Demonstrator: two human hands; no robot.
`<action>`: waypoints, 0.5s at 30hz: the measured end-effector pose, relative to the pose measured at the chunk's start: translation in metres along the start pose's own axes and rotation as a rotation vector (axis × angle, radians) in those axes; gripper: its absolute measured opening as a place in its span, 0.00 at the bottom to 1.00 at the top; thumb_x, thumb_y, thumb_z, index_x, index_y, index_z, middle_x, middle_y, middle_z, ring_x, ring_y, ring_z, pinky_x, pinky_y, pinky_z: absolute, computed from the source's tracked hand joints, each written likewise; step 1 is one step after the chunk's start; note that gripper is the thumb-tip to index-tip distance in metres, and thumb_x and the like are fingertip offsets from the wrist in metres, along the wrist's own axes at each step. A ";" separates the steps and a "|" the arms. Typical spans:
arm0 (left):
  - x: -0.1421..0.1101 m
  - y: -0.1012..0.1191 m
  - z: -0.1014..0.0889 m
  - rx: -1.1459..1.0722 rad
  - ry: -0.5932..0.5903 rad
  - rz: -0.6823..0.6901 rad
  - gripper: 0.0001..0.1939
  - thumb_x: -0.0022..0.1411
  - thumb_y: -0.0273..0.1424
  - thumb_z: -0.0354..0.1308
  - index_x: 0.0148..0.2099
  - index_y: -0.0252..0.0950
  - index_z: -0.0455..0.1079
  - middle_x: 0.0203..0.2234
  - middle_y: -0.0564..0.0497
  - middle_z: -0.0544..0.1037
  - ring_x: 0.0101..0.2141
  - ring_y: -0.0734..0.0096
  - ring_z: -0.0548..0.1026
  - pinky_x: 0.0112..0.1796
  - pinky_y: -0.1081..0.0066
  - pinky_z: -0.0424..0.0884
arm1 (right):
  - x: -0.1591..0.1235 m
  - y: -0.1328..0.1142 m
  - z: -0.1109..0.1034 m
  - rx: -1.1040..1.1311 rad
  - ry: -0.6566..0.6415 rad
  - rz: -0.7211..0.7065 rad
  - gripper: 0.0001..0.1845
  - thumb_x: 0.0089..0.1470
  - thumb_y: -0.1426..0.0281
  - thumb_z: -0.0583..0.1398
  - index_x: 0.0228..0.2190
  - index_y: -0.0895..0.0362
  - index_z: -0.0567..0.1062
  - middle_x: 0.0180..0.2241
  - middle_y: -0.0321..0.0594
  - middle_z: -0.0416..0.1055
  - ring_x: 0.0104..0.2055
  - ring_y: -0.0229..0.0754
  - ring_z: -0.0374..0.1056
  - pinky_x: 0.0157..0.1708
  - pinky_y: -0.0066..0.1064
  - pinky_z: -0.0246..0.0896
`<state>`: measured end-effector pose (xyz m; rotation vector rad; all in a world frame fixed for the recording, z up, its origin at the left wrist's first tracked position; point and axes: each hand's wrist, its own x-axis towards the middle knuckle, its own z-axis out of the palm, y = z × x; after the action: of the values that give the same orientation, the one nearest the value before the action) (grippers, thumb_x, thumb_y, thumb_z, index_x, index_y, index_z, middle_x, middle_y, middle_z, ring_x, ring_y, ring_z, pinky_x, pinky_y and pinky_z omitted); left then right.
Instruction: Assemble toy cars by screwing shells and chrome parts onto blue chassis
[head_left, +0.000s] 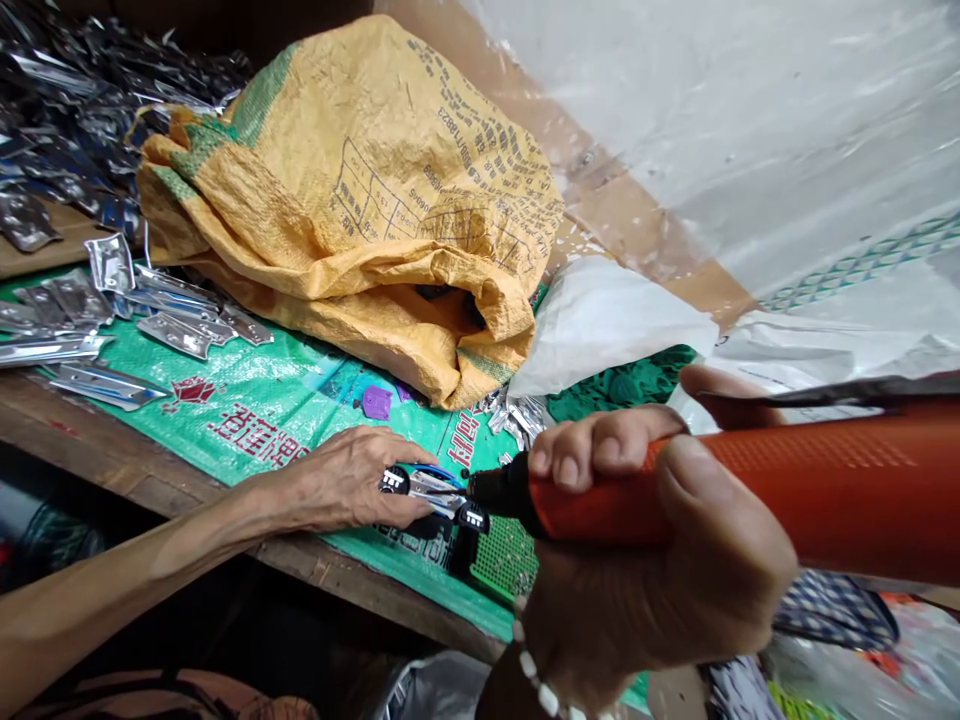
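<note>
My right hand (pixel 660 560) is wrapped round a thick orange power screwdriver (pixel 810 480) with a black nose (pixel 499 490). The tool lies almost level and its tip points left at a small metal part (pixel 439 492) with black end caps and a blue wire. My left hand (pixel 345 480) lies over that part on the green woven sheet (pixel 247 400), its fingers curled down on it and holding it at the bench's front edge. A green perforated board (pixel 506 560) sits just below the tool's tip.
A crumpled yellow woven sack (pixel 360 190) lies behind the hands. Several shiny metal strips (pixel 135 310) are scattered at the left, with a dark heap (pixel 75 90) farther back. A small purple piece (pixel 376 402) lies on the sheet. White plastic sheeting (pixel 720 150) covers the right.
</note>
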<state>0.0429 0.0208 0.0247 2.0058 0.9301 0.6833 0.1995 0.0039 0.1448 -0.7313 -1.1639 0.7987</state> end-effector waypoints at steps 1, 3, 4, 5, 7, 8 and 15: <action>0.000 -0.001 0.000 0.000 0.001 0.001 0.19 0.65 0.38 0.63 0.57 0.41 0.76 0.48 0.47 0.83 0.48 0.58 0.80 0.46 0.65 0.74 | 0.000 0.000 0.000 -0.001 0.003 0.007 0.09 0.52 0.67 0.65 0.22 0.53 0.75 0.21 0.31 0.62 0.19 0.33 0.61 0.21 0.29 0.68; 0.000 -0.001 0.000 -0.002 0.000 0.002 0.19 0.65 0.38 0.63 0.58 0.42 0.75 0.49 0.47 0.83 0.48 0.58 0.80 0.46 0.65 0.74 | -0.001 0.001 0.001 0.017 0.017 0.010 0.08 0.51 0.69 0.66 0.22 0.53 0.74 0.21 0.30 0.63 0.19 0.32 0.62 0.21 0.29 0.67; 0.000 -0.001 0.000 -0.002 0.000 0.001 0.19 0.66 0.38 0.62 0.58 0.42 0.75 0.49 0.47 0.83 0.48 0.58 0.80 0.46 0.66 0.74 | -0.001 0.002 0.002 0.032 0.026 0.010 0.08 0.51 0.69 0.66 0.22 0.53 0.74 0.21 0.29 0.63 0.19 0.32 0.62 0.21 0.28 0.67; 0.000 -0.001 0.000 -0.003 0.000 0.001 0.19 0.66 0.38 0.62 0.58 0.42 0.75 0.49 0.47 0.83 0.48 0.59 0.80 0.46 0.66 0.74 | -0.001 0.004 0.002 0.043 0.031 0.017 0.08 0.51 0.69 0.66 0.23 0.53 0.74 0.21 0.29 0.63 0.19 0.32 0.62 0.21 0.28 0.67; 0.000 0.000 0.000 -0.003 0.001 -0.001 0.19 0.66 0.38 0.62 0.58 0.42 0.75 0.48 0.47 0.83 0.47 0.59 0.80 0.45 0.66 0.74 | -0.001 0.006 0.003 0.043 0.036 0.040 0.10 0.50 0.69 0.67 0.21 0.54 0.74 0.21 0.29 0.63 0.19 0.31 0.63 0.22 0.28 0.67; 0.000 0.000 0.000 -0.001 0.002 -0.002 0.19 0.66 0.38 0.62 0.58 0.42 0.75 0.48 0.47 0.83 0.47 0.59 0.80 0.46 0.65 0.74 | -0.001 0.007 0.003 0.034 0.036 0.044 0.10 0.50 0.68 0.67 0.21 0.55 0.74 0.21 0.29 0.63 0.19 0.31 0.63 0.22 0.28 0.67; 0.001 -0.003 0.002 0.032 0.027 -0.014 0.20 0.62 0.39 0.66 0.56 0.45 0.76 0.46 0.49 0.84 0.46 0.56 0.81 0.48 0.61 0.74 | -0.008 0.009 0.005 0.037 0.027 0.029 0.18 0.51 0.71 0.67 0.44 0.46 0.75 0.22 0.27 0.66 0.19 0.34 0.62 0.20 0.29 0.66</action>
<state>0.0439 0.0219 0.0211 2.0212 0.9757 0.6935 0.1915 0.0026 0.1344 -0.7280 -1.1133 0.8301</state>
